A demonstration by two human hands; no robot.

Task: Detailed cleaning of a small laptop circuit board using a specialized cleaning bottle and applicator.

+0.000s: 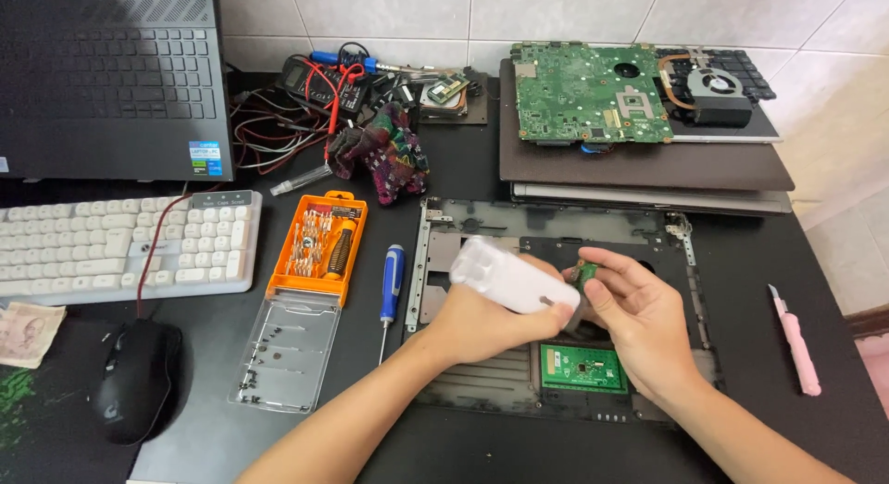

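My left hand [477, 322] grips a white plastic bottle [509, 276], tilted with its nozzle end pointing right. My right hand [639, 317] pinches a small green circuit board [584, 273] just by that nozzle. Both hands hover over an opened dark laptop shell [556, 229] lying flat on the black table, with a green touchpad board [583, 366] showing below my hands.
A blue-handled screwdriver [392, 285] and an orange bit set [318, 248] with its clear lid [287, 354] lie left of the shell. Farther left are a white keyboard [120, 243] and a black mouse [134, 377]. A green motherboard [593, 90] tops stacked laptops behind. A pink knife [796, 340] lies right.
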